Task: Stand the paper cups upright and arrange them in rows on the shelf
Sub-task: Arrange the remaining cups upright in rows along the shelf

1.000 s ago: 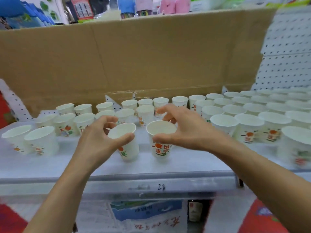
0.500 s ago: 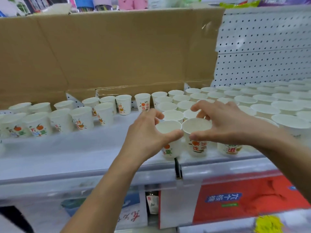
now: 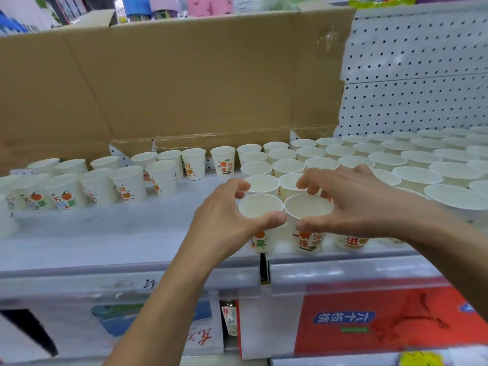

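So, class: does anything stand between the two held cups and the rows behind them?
Nothing visible does. The left hand grips the left cup, the right hand the right cup, both directly before the packed rows.

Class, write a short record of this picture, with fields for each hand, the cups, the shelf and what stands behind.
Left hand: grips the left cup, upright, at the front of the shelf
Right hand: grips the right cup, upright, beside it
Other cups: upright in rows, packed at right, looser at left
Behind: cardboard, pegboard
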The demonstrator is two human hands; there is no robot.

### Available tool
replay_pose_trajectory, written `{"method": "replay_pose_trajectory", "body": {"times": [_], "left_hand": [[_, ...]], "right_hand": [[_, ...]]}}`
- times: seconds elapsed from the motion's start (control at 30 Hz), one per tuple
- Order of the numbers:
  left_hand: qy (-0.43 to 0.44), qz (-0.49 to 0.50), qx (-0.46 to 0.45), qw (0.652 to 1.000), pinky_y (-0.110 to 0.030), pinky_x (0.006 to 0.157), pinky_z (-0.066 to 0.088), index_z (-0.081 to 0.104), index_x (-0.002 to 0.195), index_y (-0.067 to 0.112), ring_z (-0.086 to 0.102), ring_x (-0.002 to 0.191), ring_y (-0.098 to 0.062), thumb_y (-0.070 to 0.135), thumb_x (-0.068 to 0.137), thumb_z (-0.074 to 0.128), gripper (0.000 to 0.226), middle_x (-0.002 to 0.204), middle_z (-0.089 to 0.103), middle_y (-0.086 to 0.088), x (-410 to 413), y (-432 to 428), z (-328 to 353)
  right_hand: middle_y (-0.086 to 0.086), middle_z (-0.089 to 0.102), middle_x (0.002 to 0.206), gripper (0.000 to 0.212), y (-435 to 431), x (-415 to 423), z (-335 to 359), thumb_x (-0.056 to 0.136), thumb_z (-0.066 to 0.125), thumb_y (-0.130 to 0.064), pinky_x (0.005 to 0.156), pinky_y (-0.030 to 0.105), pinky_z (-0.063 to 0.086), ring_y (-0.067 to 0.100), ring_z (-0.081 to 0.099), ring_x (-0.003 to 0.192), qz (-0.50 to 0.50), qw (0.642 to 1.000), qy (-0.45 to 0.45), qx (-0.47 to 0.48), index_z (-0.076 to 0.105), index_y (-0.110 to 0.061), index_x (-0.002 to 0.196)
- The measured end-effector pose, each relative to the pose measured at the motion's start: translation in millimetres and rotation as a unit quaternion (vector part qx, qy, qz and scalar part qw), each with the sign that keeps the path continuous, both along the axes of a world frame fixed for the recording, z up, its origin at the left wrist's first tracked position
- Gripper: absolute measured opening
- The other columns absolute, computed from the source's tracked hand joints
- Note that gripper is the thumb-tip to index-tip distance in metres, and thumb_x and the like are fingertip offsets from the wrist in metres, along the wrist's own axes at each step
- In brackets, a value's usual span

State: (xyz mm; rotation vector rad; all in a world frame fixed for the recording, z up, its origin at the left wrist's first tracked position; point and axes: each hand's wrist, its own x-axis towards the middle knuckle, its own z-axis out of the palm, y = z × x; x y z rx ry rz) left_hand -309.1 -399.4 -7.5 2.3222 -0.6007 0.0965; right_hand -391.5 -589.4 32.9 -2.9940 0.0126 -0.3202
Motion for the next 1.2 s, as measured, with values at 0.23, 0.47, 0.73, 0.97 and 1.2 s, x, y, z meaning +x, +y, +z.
{"method": "replay_pose_trajectory", "body": {"times": [0.23, 0.47, 0.73, 0.97, 1.2], "left_hand": [[0.004, 0.012, -0.001, 1.0, -0.035, 0.088, 0.051, 0.049, 0.127, 0.036, 0.054, 0.104, -0.011, 0.072, 0.062, 0.069, 0.077, 0.128, 0.056, 0.012, -5.7, -4.8, 2.9], [-0.024, 0.034, 0.049, 0.998, -0.039, 0.09, 0.051, 0.05, 0.13, 0.034, 0.055, 0.108, -0.013, 0.083, 0.058, 0.058, 0.087, 0.13, 0.056, 0.012, -13.6, -8.5, 6.4], [-0.016, 0.012, 0.01, 1.0, -0.031, 0.088, 0.051, 0.051, 0.124, 0.041, 0.054, 0.102, 0.001, 0.082, 0.065, 0.04, 0.073, 0.123, 0.053, 0.022, 12.5, 24.4, 8.4], [-0.116, 0.006, 0.018, 0.993, -0.029, 0.085, 0.046, 0.066, 0.108, 0.03, 0.056, 0.101, -0.002, 0.041, 0.089, 0.06, 0.022, 0.107, 0.063, 0.018, 122.9, 92.2, 28.6], [-0.12, -0.057, 0.093, 0.987, -0.028, 0.091, 0.05, 0.073, 0.106, 0.027, 0.064, 0.098, -0.009, 0.028, 0.094, 0.058, 0.02, 0.107, 0.072, 0.009, 237.5, 72.5, 70.4]], "right_hand": [[-0.017, 0.055, 0.115, 0.058, -5.4, 1.4, 1.2, 0.07, 0.064, -0.067, 0.097, 0.033, 0.028, 0.007, 0.048, 0.102, 0.014, 1.0, 0.007, 0.01, 0.043, -0.041, 0.118], [-0.017, 0.053, 0.118, 0.064, -6.4, -0.4, 1.1, 0.067, 0.056, -0.074, 0.097, 0.033, 0.026, 0.008, 0.046, 0.106, 0.025, 1.0, -0.005, -0.016, 0.044, -0.042, 0.121], [-0.026, 0.058, 0.102, 0.052, 4.6, 27.6, 30.7, 0.065, 0.052, -0.071, 0.08, 0.021, 0.044, -0.008, 0.052, 0.095, 0.11, 0.986, -0.057, 0.108, 0.058, -0.043, 0.109], [-0.02, 0.064, 0.087, 0.011, 27.7, 128.1, 46.2, 0.088, 0.061, -0.038, 0.07, 0.015, 0.044, -0.004, 0.059, 0.083, 0.118, 0.987, -0.062, 0.089, 0.067, -0.038, 0.098], [-0.009, 0.065, 0.101, 0.022, 54.5, 239.5, 43.1, 0.092, 0.061, -0.028, 0.081, 0.034, 0.052, 0.013, 0.06, 0.092, 0.044, 0.998, 0.014, -0.05, 0.068, -0.03, 0.113]]}}
